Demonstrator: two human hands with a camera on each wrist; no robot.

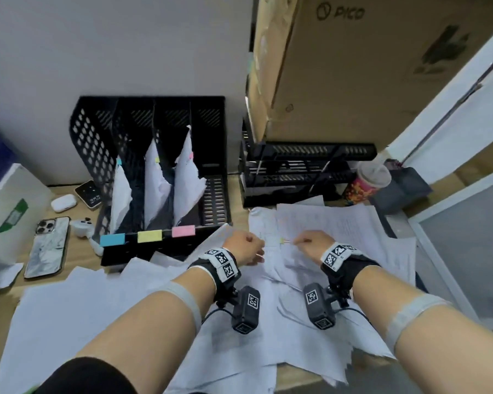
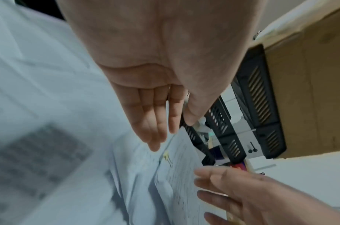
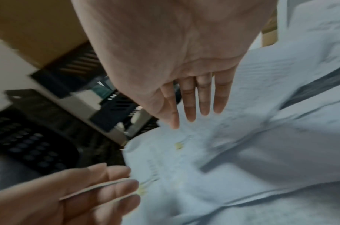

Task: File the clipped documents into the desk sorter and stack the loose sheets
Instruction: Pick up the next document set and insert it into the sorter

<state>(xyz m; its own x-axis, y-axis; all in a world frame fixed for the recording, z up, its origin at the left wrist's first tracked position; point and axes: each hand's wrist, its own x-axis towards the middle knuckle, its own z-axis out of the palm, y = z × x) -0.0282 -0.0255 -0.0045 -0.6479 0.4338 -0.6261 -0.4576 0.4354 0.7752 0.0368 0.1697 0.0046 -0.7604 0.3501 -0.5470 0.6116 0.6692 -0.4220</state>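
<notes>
Both hands hover over the loose sheets [image 1: 339, 231] right of the desk sorter [image 1: 154, 166]. Left hand [image 1: 246, 247] and right hand [image 1: 313, 243] have fingers straight, holding nothing. Yellow clip [image 1: 283, 240] lies between them on a document, long axis left-right, handles toward the right hand.

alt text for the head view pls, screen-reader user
Both hands, left hand and right hand, reach open over scattered papers toward a yellow clip on a desk. Behind stands a black sorter holding three clipped documents, tagged blue, yellow, pink.
</notes>
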